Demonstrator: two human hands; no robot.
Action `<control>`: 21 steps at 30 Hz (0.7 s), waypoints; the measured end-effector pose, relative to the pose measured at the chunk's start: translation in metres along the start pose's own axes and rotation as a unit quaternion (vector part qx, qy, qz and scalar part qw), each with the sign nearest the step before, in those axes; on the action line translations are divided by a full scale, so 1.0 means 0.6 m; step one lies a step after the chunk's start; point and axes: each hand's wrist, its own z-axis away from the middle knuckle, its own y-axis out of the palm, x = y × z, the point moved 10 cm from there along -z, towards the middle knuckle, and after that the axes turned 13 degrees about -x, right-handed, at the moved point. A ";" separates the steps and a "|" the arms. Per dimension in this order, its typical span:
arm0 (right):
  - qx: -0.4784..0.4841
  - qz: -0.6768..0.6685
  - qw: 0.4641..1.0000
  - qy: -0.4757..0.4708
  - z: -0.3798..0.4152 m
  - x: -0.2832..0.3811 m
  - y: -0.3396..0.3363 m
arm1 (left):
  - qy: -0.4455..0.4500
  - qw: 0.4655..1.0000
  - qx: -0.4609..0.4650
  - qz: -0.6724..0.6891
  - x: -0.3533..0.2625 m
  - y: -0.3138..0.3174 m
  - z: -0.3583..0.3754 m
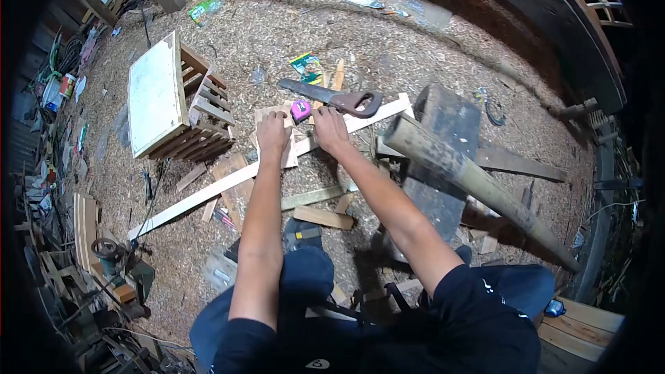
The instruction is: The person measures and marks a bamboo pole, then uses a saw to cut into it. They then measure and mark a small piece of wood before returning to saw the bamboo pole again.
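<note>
My left hand (273, 133) lies over a short pale board (289, 156), its fingers curled on the board's far end. My right hand (330, 129) is closed over a long pale wooden strip (228, 181), which runs diagonally beneath both forearms. Between the hands, just beyond them, sits a pink tape measure (300, 111). A handsaw (332, 97) with a brown handle rests right beyond my right fingers. The undersides of both hands are hidden, so the exact grip does not show.
Wood shavings cover the ground (228, 83). A slatted wooden piece with a white top (156, 93) stands at left. At right, a thick pole (478, 180) slants across a dark wooden block (450, 121). Offcuts such as a short block (323, 218) lie near my knees.
</note>
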 end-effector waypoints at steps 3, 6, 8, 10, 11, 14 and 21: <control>-0.030 0.025 0.999 -0.039 -0.053 0.010 0.061 | -0.025 0.999 0.031 0.017 0.035 0.036 -0.004; 0.008 0.047 0.996 -0.073 -0.079 0.031 0.117 | -0.042 0.997 0.028 0.054 0.065 0.051 -0.003; 0.032 0.071 0.992 -0.096 -0.084 0.044 0.140 | -0.052 0.995 0.021 0.079 0.074 0.047 -0.005; 0.058 0.074 0.993 -0.072 -0.094 0.044 0.147 | -0.060 0.994 0.015 0.087 0.080 0.046 -0.006; 0.081 0.083 0.992 -0.048 -0.094 0.037 0.147 | -0.067 0.993 0.007 0.101 0.079 0.041 -0.007; 0.071 0.060 0.995 -0.040 -0.067 0.052 0.076 | -0.112 0.982 -0.018 0.149 0.070 0.021 -0.006; -0.091 -0.054 0.993 -0.044 -0.028 0.074 -0.186 | -0.249 0.881 0.058 0.397 -0.013 -0.036 -0.050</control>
